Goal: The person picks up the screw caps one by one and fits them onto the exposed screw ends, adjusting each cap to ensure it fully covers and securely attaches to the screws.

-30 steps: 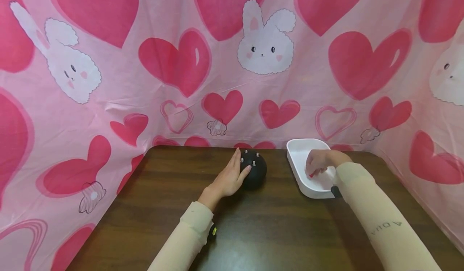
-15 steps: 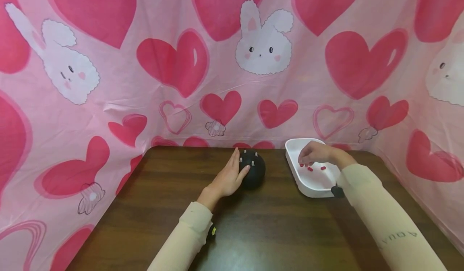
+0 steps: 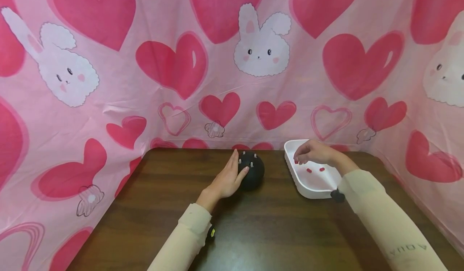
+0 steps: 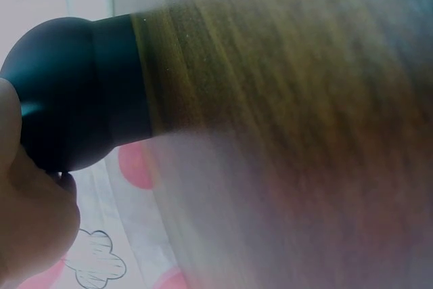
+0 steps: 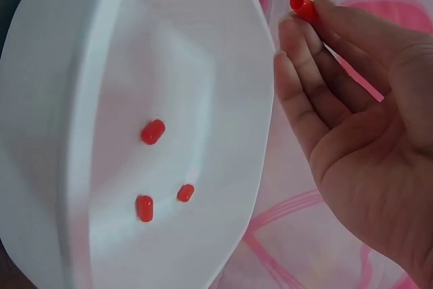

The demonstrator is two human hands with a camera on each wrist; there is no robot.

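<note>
A black ball-shaped stand (image 3: 255,175) sits on the table, with several small silver pins (image 3: 251,164) on top. My left hand (image 3: 226,180) rests against its left side, fingers extended along it and thumb across the front. The left wrist view shows the stand's round body (image 4: 61,93) and narrower base (image 4: 124,79). Over the back-left part of a white tray (image 3: 306,190), my right hand (image 3: 314,152) pinches a small red cap (image 5: 302,6) between thumb and fingertips, its hollow end showing. Three more red caps (image 5: 153,131) lie on the tray floor.
Brown wooden table (image 3: 152,206) under everything. A pink cloth (image 3: 217,69) with hearts and rabbits hangs behind and along both sides. The tray stands near the back edge, right of the stand.
My right hand has risen from the tray floor and moved left and back with a red cap in its fingers, uncovering other caps. My left hand stays against the stand.
</note>
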